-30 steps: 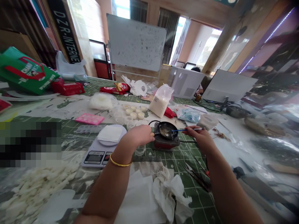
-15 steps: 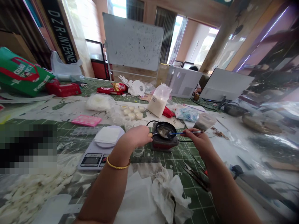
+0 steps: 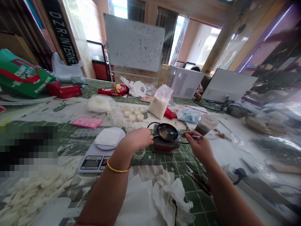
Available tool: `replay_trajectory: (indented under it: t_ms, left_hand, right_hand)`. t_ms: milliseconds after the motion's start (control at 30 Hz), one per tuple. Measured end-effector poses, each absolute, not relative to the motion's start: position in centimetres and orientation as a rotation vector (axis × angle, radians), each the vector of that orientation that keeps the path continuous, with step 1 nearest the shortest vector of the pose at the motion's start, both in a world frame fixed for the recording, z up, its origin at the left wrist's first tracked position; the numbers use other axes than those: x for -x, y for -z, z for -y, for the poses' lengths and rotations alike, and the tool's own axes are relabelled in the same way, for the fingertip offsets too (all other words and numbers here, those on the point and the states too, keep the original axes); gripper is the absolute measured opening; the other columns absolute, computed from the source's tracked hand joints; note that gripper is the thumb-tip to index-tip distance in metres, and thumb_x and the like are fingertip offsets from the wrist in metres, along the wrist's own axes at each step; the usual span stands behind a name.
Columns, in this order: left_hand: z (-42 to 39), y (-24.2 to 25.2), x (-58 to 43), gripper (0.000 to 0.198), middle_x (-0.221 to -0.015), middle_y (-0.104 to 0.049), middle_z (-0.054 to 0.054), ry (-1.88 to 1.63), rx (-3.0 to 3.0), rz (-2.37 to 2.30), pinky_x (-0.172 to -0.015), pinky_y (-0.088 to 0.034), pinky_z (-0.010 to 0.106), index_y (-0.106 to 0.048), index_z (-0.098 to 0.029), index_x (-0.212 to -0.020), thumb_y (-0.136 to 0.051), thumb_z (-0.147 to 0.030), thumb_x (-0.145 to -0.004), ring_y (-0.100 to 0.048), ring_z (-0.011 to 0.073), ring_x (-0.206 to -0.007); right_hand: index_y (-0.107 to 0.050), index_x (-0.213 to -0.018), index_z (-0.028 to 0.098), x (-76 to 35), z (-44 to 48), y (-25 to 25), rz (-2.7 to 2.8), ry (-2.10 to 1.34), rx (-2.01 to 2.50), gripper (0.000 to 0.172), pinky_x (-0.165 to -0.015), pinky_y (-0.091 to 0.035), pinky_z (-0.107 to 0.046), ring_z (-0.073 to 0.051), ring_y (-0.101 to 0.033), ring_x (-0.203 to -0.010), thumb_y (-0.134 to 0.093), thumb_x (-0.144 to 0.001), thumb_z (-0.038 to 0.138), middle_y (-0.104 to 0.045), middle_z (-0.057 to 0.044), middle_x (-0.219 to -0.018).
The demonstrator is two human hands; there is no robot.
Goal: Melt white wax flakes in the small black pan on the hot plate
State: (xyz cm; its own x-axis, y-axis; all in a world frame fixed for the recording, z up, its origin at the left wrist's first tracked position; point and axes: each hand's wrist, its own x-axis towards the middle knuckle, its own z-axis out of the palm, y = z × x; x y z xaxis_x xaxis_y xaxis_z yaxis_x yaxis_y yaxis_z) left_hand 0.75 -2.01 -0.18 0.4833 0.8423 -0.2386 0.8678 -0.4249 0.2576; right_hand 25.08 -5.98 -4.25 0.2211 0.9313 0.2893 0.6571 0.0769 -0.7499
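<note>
A small black pan [image 3: 166, 131] sits on a little red heater [image 3: 165, 145] on the green cutting mat. My left hand [image 3: 137, 138] is closed round the pan's handle at its left side. My right hand [image 3: 198, 143] pinches a thin blue stick [image 3: 182, 134] whose tip reaches into the pan's right side, over the pale contents. A gold bangle [image 3: 117, 168] circles my left wrist.
A kitchen scale [image 3: 100, 150] with a white square on it stands left of the heater. Small filled cups [image 3: 134, 113], a bag of white granules [image 3: 160, 102], a pink mould [image 3: 87, 121], white flakes [image 3: 28, 194], crumpled tissue [image 3: 169, 194] and scissors [image 3: 196, 179] lie about.
My right hand has drawn slightly left and nearer, keeping the stick's tip in the pan. My left hand stays on the handle.
</note>
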Motion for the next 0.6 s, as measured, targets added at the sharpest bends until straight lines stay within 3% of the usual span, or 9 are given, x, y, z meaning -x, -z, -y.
replay_trajectory:
  t_ms: [100,333,433,600]
  left_hand:
    - [2.0,0.2,-0.8,0.03,-0.071,-0.06,0.007,0.113,-2.392,-1.438,-0.048,-0.03,0.025,-0.059,-0.016,-0.07,-0.041,-0.039,-0.075,-0.049,0.0146,-0.056]
    - [2.1,0.2,-0.6,0.027,-0.067,-0.058,0.005,0.09,-2.412,-1.422,-0.045,-0.027,0.025,-0.057,-0.017,-0.065,-0.042,-0.037,-0.074,-0.047,0.0142,-0.054]
    - [2.0,0.4,-0.6,0.025,-0.066,-0.058,0.005,0.069,-2.415,-1.43,-0.045,-0.027,0.025,-0.056,-0.017,-0.064,-0.042,-0.037,-0.073,-0.047,0.014,-0.053]
    - [1.9,0.5,-0.6,0.026,-0.069,-0.06,0.006,0.072,-2.371,-1.478,-0.046,-0.029,0.025,-0.057,-0.017,-0.066,-0.044,-0.037,-0.072,-0.05,0.0149,-0.055]
  right_hand:
    - [-0.06,-0.086,0.019,-24.7,6.7,3.8,1.582,-0.535,1.604,0.028,-0.043,-0.03,-0.023,-0.009,-0.043,-0.045,-0.05,-0.076,0.043,-0.068,-0.002,-0.073]
    - [-0.06,-0.085,0.018,-24.2,7.3,3.1,1.571,-0.566,1.622,0.029,-0.049,-0.035,-0.024,-0.012,-0.051,-0.054,-0.05,-0.075,0.043,-0.068,-0.004,-0.076]
    - [-0.06,-0.086,0.018,-24.3,7.1,2.7,1.659,-0.645,1.564,0.028,-0.058,-0.04,-0.026,-0.016,-0.057,-0.066,-0.05,-0.075,0.042,-0.068,-0.004,-0.077]
    - [-0.061,-0.088,0.02,-24.3,5.8,2.4,1.73,-0.447,1.676,0.029,-0.061,-0.042,-0.029,-0.018,-0.059,-0.07,-0.047,-0.077,0.043,-0.068,-0.005,-0.079]
